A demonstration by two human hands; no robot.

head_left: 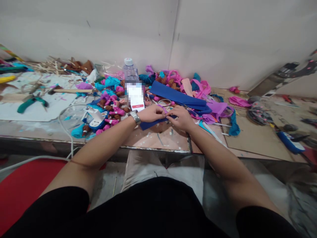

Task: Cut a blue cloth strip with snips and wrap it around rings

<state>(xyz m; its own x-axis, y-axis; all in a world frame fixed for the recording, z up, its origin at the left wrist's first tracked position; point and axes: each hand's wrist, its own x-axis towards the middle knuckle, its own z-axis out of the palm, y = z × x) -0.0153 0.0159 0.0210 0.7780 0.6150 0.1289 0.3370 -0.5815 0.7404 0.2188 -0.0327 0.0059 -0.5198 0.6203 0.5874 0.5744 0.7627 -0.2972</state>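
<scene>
Both hands meet above the front part of the bench. My left hand (153, 114), with a metal watch on its wrist, pinches at a blue cloth strip (150, 125) that hangs out below it. My right hand (181, 117) has its fingers closed on the same strip, fingertips almost touching those of the left. A bit of purple shows by the fingertips, too small to make out. Just behind the hands are a larger folded blue cloth (177, 94) and a ring-shaped roll (165, 103). A lit phone (137, 97) stands left of them.
Bunched pink, teal and brown pieces (115, 102) crowd the left side, near a power strip (97, 123) and a white cable (71, 140). Green-handled pliers (28, 103) and a hammer (71, 90) lie farther left. A bottle (130, 71) stands behind. Cardboard (255, 135) covers the right.
</scene>
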